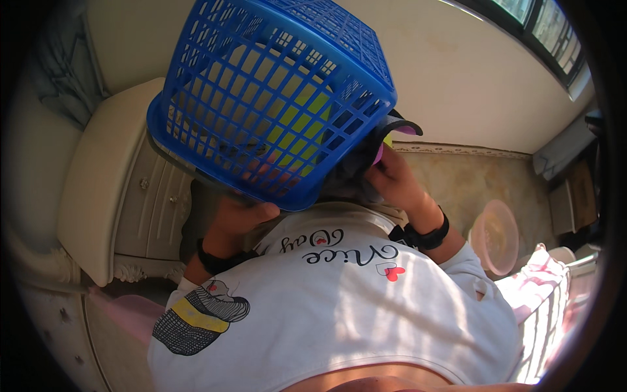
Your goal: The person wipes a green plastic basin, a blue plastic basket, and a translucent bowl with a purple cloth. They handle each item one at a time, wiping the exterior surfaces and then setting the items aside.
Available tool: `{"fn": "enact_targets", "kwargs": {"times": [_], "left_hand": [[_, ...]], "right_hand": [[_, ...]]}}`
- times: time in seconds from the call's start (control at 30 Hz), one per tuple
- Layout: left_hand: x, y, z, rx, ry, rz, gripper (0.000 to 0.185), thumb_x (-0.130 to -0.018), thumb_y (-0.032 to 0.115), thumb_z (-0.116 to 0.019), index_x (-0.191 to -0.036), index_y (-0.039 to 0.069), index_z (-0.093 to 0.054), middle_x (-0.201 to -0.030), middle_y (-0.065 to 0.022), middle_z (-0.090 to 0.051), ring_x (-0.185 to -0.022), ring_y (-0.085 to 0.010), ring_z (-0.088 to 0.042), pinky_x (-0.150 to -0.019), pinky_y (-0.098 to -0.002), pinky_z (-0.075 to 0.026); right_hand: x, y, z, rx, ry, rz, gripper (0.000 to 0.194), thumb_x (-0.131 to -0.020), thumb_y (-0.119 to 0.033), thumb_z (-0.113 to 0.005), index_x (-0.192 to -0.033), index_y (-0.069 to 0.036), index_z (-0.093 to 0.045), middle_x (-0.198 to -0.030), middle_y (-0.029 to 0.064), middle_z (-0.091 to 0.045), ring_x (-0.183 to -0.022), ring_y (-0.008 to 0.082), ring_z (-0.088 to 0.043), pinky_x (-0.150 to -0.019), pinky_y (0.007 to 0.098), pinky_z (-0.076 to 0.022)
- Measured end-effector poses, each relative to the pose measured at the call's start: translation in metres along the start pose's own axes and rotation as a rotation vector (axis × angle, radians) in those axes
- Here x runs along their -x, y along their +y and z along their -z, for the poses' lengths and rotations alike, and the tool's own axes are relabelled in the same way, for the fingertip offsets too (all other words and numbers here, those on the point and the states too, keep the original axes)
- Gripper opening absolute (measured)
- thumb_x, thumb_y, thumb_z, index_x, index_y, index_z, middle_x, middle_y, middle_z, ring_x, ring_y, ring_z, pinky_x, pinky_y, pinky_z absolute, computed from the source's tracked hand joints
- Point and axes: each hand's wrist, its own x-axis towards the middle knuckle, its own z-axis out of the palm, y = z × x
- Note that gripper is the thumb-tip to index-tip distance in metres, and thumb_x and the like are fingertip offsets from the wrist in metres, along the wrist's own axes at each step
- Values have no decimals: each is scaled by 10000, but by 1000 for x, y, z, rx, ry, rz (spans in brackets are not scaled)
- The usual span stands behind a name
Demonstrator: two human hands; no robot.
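A blue plastic lattice basket (274, 108) is held up and tilted in front of my chest. My left hand (245, 210) grips its rim, with the thumb outside and the fingers seen through the lattice. Through the openings, something yellow-green (301, 127) and dark shapes show; whether they lie inside or behind cannot be told. My right hand (394, 176) is closed on the edge of a dark grey cloth item (362, 161) with black and pink trim beside the basket. Part of that item is hidden behind the basket. Both wrists wear black bands.
A cream cabinet (98, 181) with knobbed doors stands at the left. A pink plastic basin (494, 237) is on the right, near a sunlit pink and white cloth (539, 279). The wall and its patterned skirting (460, 148) run behind, below a window (553, 34).
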Motion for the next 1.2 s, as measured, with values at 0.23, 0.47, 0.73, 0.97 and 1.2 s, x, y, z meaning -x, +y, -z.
{"fn": "enact_targets", "kwargs": {"times": [0.23,0.47,0.73,0.97,1.2], "left_hand": [[-13,-5,-22,-369,146,433,556,-912,77,-717,-1425,56,-501,-1352,-122,-598,-1245,-221,-575,-1024,-364,-476],[-23,-45,-11,-617,-31,286,491,-913,174,-710,-1346,13,-545,-1218,-175,-653,-1108,-248,-640,-919,-360,-513],[-21,-39,-13,-833,-106,323,448,-914,174,-694,-1307,12,-554,-1177,-204,-654,-1072,-335,-658,-891,-388,-522],[-16,-50,2,-731,-238,298,534,-894,211,-728,-1357,25,-537,-1258,-184,-637,-1175,-309,-618,-994,-394,-488],[-11,-37,13,-235,-158,615,693,-895,243,-743,-1475,47,-418,-1500,-114,-466,-1386,-231,-444,-1134,-387,-381]], "right_hand": [[7,-37,4,-149,-209,12,310,-891,22,-638,-1200,9,-642,-1210,133,-659,-1132,255,-619,-962,352,-489],[11,-10,-3,-221,333,231,319,-929,31,-633,-1246,-4,-628,-1252,79,-647,-1158,181,-597,-1013,323,-456],[-39,25,4,-354,430,253,330,-965,14,-572,-1294,2,-585,-1310,79,-604,-1240,165,-537,-1071,314,-402],[-31,2,-26,270,86,487,495,-834,-79,-731,-1306,-22,-595,-1404,165,-546,-1329,428,-473,-1147,479,-341],[-16,1,-26,283,-156,444,571,-830,-85,-686,-1386,-57,-558,-1443,194,-503,-1358,423,-437,-1165,478,-311]]}}
